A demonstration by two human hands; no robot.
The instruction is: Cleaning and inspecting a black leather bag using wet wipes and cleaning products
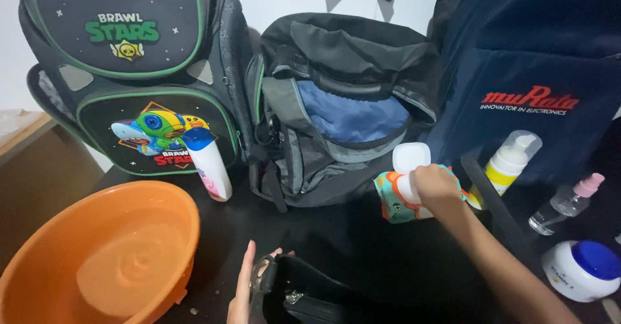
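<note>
Right hand (435, 187) closed around colourful patterned soft pack with white flip lid (402, 191), fingers wrapped tight, pack held just above dark bench (362, 246), in front of open grey backpack with blue cloth inside (336, 110). Left hand (244, 285) flat, fingers straight, pressed against edge of black bag (304, 295) at bottom. Orange plastic basin (97, 259) left. White bottle with blue cap (208, 163) leaning on dark school bag with green trim (136, 71).

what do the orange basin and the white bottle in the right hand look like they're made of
Orange basin: likely plastic, smooth and semi-glossy, with soft light patches on its inner wall. White bottle in the right hand: probably opaque plastic with a matte cap; its body is mostly hidden by a colourful printed wrap.
</note>
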